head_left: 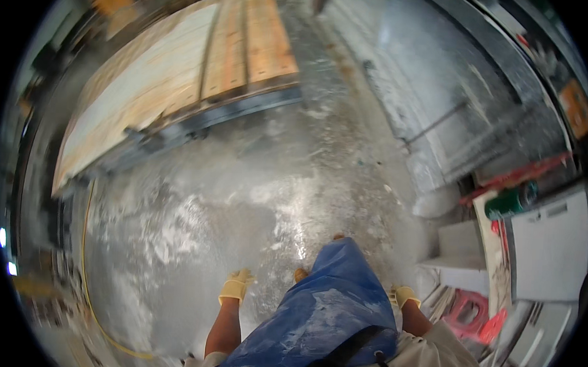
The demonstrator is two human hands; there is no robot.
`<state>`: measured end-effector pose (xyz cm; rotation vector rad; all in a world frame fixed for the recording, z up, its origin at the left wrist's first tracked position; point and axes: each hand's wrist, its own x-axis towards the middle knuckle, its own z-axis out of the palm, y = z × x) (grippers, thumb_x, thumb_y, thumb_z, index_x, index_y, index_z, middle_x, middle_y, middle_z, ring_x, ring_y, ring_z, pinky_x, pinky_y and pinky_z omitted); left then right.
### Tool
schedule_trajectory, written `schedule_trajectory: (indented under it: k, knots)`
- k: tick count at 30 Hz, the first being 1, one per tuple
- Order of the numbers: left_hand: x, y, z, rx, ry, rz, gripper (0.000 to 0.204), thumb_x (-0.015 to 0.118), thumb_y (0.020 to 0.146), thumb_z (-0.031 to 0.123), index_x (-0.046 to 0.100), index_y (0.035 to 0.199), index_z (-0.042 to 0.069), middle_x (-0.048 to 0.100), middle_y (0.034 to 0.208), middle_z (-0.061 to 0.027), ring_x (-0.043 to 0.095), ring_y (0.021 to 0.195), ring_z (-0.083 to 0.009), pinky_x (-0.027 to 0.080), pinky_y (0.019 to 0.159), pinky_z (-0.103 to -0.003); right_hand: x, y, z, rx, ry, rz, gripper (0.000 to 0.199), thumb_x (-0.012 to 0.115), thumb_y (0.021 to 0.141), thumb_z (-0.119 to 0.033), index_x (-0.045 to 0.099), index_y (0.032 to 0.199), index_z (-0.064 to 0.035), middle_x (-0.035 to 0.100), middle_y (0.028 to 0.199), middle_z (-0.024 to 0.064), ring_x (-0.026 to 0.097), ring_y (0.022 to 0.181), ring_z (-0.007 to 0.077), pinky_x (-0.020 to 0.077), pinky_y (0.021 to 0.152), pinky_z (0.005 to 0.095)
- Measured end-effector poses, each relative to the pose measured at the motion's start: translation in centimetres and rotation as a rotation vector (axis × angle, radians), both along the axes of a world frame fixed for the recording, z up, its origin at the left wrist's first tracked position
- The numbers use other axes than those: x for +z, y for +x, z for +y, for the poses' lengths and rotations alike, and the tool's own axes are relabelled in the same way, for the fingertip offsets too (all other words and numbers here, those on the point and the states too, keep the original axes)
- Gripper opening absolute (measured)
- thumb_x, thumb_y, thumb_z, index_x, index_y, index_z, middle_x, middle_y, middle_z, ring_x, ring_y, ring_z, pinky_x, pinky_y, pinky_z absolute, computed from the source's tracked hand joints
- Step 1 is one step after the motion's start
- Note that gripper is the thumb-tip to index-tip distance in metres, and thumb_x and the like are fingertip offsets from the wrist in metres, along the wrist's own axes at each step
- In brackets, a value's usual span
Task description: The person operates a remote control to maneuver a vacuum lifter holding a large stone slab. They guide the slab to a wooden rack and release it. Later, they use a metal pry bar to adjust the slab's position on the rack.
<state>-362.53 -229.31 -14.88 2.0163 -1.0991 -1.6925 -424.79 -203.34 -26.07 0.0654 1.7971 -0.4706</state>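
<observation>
My left hand, in a pale yellow work glove, hangs low beside my blue apron over the wet grey floor. Its fingers look a little apart, with nothing visible in them. On the other side of the apron hangs my right hand, gloved the same way. Its fingers point in toward the apron's edge, slightly blurred but apart, and no object shows in them. The apron carries whitish smears. Two brown shoe tips peek out, one beyond the apron's far end and one at its left edge.
Ahead to the left stands a wooden-topped platform on a dark metal frame. Large grey slabs line the right. A pink plastic stool, a white cabinet and a green cylinder sit nearer. A yellow hose curves along the left floor.
</observation>
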Motion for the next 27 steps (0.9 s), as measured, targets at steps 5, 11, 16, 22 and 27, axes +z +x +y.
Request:
schedule_trajectory:
  k: [5,11,16,22,27]
  knots:
    - [-3.3,-4.3,-9.8,-0.163,0.105,-0.098,0.056,0.058,0.107,0.042,0.071,0.126,-0.01,0.082,0.111,-0.0197,0.078,0.105,-0.0285,0.058,0.096,-0.037,-0.1,-0.9,-5.4,-0.186,-0.077,0.009,0.054,0.051,0.109,-0.048,0.07,0.129,-0.0007,0.08,0.117,0.0181,0.078,0.105,0.0343,0.0589,0.089,0.0449]
    - [2.0,-16.7,-20.0,-0.136,0.179,0.042,0.054,0.06,0.107,0.04,0.072,0.123,-0.011,0.081,0.111,-0.0219,0.079,0.098,-0.0294,0.06,0.094,-0.038,1.1,-8.1,-21.0,0.497,-0.12,0.508,0.077,0.044,0.106,-0.065,0.074,0.13,0.0012,0.075,0.128,0.0271,0.069,0.123,0.0452,0.0513,0.105,0.05]
    - [3.3,-22.2,-27.3,-0.243,0.185,-0.067,0.055,0.058,0.107,0.041,0.073,0.123,-0.009,0.081,0.113,-0.0225,0.078,0.102,-0.0323,0.06,0.095,-0.042,7.6,-15.9,-38.3,0.386,-0.288,0.52,0.065,0.046,0.109,-0.058,0.07,0.132,-0.0017,0.073,0.132,0.0264,0.067,0.123,0.0443,0.0514,0.104,0.0499]
    - [1.1,-24.2,-37.9,-1.149,-0.305,-0.508,0.048,0.057,0.106,0.044,0.062,0.148,0.019,0.071,0.137,-0.0212,0.066,0.128,-0.0431,0.053,0.106,-0.052,10.4,-27.1,-49.7,0.183,-0.446,0.556,0.05,0.053,0.11,-0.045,0.068,0.126,-0.0006,0.078,0.114,0.0122,0.078,0.099,0.0183,0.059,0.089,0.0329]
    - [2.8,-32.4,-48.5,-1.067,-0.13,-0.443,0.039,0.056,0.107,0.038,0.069,0.132,0.012,0.073,0.13,-0.0237,0.069,0.122,-0.0428,0.055,0.103,-0.049,5.6,-36.6,-52.3,-0.323,-0.636,0.354,0.046,0.057,0.112,-0.04,0.064,0.141,-0.0042,0.076,0.121,0.0115,0.076,0.1,0.0242,0.0603,0.085,0.0357]
